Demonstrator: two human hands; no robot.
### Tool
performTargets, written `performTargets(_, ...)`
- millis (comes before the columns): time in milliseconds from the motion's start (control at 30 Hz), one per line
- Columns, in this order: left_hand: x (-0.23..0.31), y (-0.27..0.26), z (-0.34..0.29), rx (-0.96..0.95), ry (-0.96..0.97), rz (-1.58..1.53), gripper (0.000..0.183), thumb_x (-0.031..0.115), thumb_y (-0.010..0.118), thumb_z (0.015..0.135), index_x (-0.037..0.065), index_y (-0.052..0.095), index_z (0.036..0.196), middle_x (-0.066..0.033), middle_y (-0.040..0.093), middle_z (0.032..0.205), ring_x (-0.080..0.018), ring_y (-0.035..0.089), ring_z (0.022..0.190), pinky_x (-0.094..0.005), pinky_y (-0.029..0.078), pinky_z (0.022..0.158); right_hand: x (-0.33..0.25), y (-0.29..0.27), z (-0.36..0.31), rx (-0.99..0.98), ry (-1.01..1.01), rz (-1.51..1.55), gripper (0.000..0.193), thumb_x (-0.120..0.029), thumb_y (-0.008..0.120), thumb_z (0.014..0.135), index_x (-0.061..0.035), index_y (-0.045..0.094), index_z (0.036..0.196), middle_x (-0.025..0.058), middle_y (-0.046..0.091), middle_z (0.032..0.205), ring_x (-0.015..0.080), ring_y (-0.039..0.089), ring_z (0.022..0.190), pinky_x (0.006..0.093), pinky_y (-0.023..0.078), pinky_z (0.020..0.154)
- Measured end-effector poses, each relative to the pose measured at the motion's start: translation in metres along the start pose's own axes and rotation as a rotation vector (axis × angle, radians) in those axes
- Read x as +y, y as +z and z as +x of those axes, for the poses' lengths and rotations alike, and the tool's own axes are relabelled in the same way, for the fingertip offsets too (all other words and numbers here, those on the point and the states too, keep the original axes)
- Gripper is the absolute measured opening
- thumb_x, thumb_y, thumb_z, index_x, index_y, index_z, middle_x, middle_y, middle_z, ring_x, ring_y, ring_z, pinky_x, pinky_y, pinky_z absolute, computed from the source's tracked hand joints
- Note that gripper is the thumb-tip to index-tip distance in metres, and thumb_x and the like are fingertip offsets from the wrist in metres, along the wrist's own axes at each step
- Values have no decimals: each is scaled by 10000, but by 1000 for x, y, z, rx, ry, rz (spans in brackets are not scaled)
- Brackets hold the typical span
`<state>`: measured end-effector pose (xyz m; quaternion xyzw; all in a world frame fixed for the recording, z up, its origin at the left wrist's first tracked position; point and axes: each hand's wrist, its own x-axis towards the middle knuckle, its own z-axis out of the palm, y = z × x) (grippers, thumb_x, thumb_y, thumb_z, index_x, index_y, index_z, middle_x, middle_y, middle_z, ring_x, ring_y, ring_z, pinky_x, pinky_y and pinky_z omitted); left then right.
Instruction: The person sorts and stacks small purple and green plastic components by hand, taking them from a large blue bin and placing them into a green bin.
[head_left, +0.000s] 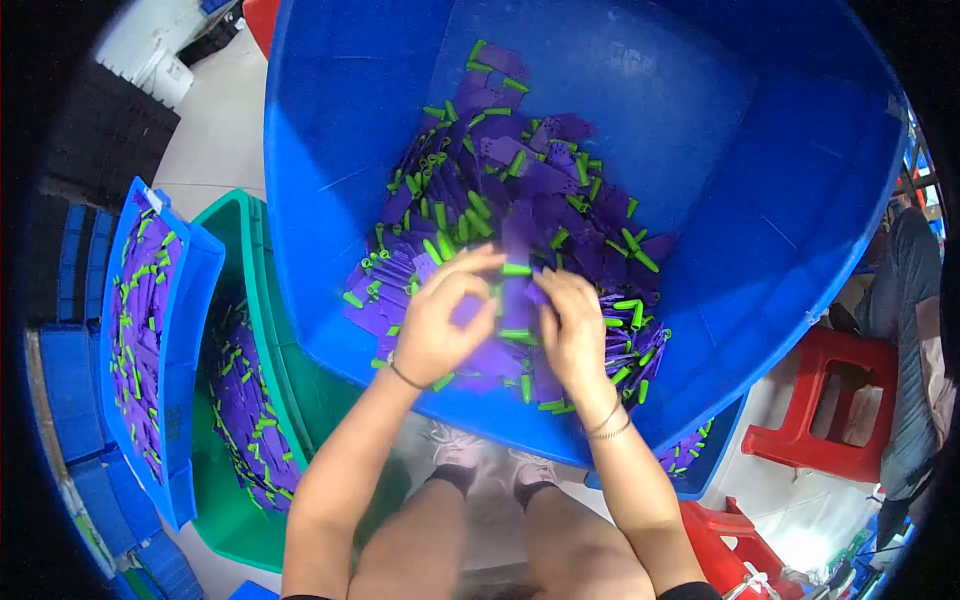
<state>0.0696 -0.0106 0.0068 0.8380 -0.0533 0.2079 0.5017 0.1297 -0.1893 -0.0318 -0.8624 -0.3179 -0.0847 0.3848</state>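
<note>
Flat purple plastic pieces with bright green tube-like ends lie heaped in a large blue bin in front of me. Above the near part of the heap, my left hand has thumb and fingers curled into a pinch at a green-ended purple piece. Facing it, my right hand is closed, fingertips pressed on a small purple part. Motion blurs the fingertips and the pieces between the hands, so where one piece ends and another begins is unclear.
Left of the bin stand a green tub and a tilted blue crate, both holding similar pieces. Another blue crate sits under the bin's right edge. Red stools are at the right, near another person's leg.
</note>
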Motion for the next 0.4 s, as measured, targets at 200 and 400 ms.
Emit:
performTargets(200, 1, 10, -17, -197, -75, 412, 208, 29, 582, 731, 33, 555, 938, -143, 540, 969, -327, 524, 950, -409, 411, 834, -10, -26, -36, -153, 76, -119, 359, 7, 588, 700, -63, 611, 1051, 110, 589, 1163, 298, 532, 1109, 408, 401, 933)
performTargets(400, -13, 50, -16, -82, -258, 657, 531, 188, 663, 733, 76, 460, 1211, -151, 481, 1167, -340, 483, 1079, -427, 380, 928, -22, -34, -57, -443, 44, -113, 353, -49, 614, 724, -113, 624, 1070, 68, 581, 1202, 311, 463, 1205, 425, 366, 971)
